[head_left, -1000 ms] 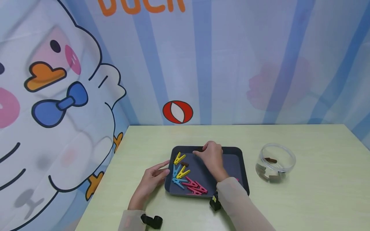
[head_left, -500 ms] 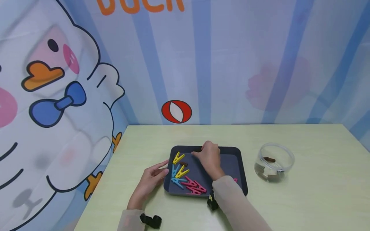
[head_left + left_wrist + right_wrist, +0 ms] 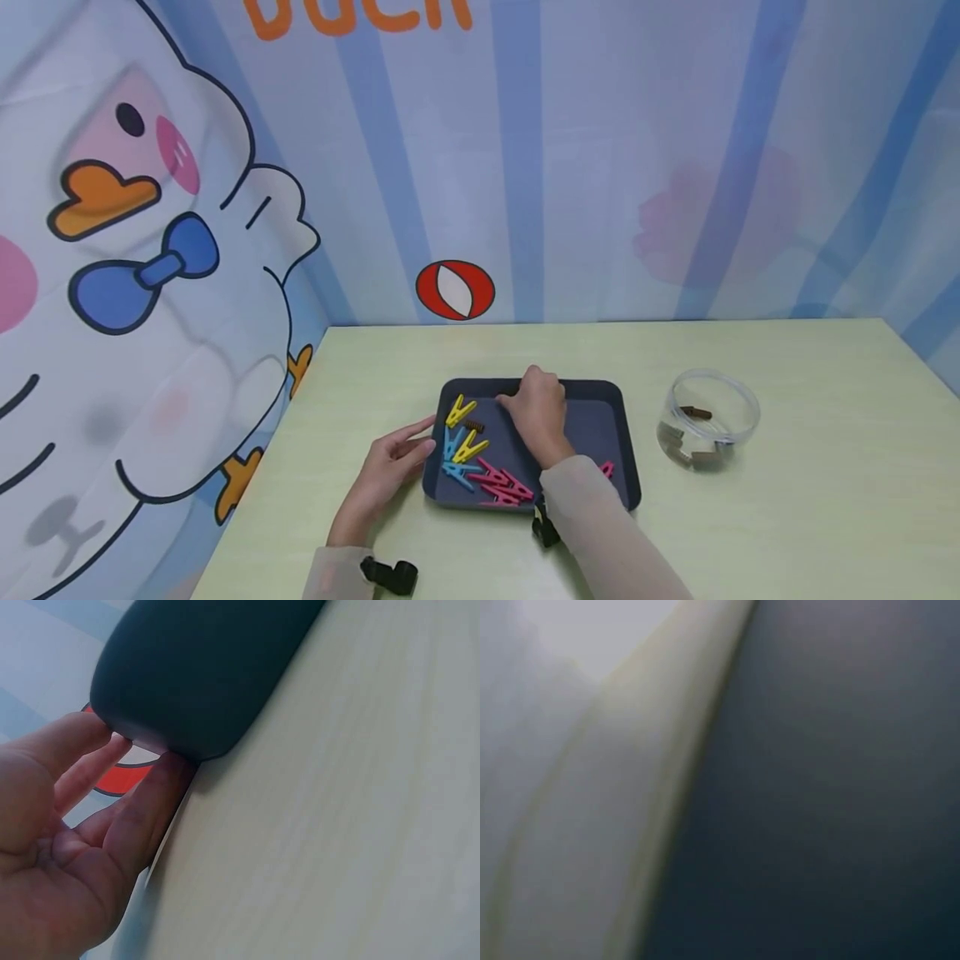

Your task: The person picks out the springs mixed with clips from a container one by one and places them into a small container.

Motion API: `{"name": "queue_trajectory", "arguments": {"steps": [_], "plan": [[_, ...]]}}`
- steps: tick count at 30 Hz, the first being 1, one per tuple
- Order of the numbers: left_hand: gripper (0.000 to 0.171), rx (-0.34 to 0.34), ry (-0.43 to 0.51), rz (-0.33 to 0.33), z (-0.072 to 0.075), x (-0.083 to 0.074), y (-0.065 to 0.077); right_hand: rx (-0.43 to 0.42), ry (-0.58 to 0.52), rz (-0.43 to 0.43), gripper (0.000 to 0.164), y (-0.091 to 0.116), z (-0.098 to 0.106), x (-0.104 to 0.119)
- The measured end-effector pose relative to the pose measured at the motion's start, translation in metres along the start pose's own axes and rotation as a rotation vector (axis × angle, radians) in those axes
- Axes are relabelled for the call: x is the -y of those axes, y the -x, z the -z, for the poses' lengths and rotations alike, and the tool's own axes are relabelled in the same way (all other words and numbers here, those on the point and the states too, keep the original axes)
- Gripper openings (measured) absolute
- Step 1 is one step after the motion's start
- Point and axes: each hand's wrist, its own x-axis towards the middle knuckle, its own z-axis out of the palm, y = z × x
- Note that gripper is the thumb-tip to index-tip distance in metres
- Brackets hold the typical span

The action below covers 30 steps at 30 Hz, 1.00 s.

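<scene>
In the head view a dark grey tray (image 3: 592, 442) stands on the table with small plastic clothespins in it. Along its left side lie yellow clothespins (image 3: 470, 447), blue clothespins (image 3: 461, 472) and a brown ribbed piece (image 3: 474, 426). Several pink clothespins (image 3: 504, 486) are bunched near the front rim. My left hand (image 3: 386, 467) touches the tray's left side with extended fingers; the left wrist view shows the fingertips at its outer wall. Over the tray's far part, my right hand (image 3: 536, 414) is bent down, thumb pointing left. Its fingertips are hidden, so I cannot tell what they hold.
Right of the tray stands a clear round container (image 3: 708, 421) with a brown piece (image 3: 696, 412) inside. Another pink clothespin (image 3: 607, 469) peeks out beside the right sleeve (image 3: 600, 517). A printed cloth backdrop (image 3: 600, 167) rises behind the pale table (image 3: 825, 500).
The head view has drifted slightly, so everything sits a little further left. My right hand has shifted slightly left over the tray; the left hand keeps its place at the tray's side.
</scene>
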Motion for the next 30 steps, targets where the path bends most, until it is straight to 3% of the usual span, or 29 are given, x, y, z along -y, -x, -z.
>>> {"name": "queue_trajectory", "arguments": {"steps": [16, 30], "plan": [[0.043, -0.015, 0.006, 0.018, 0.0009, 0.0047, -0.0048, 0.002, 0.083, 0.002, 0.043, 0.0000, -0.0036, 0.0060], [0.045, -0.010, 0.013, 0.007, 0.0010, 0.0053, -0.0047, -0.012, -0.024, -0.027, 0.036, 0.0022, -0.0014, 0.0057]]}}
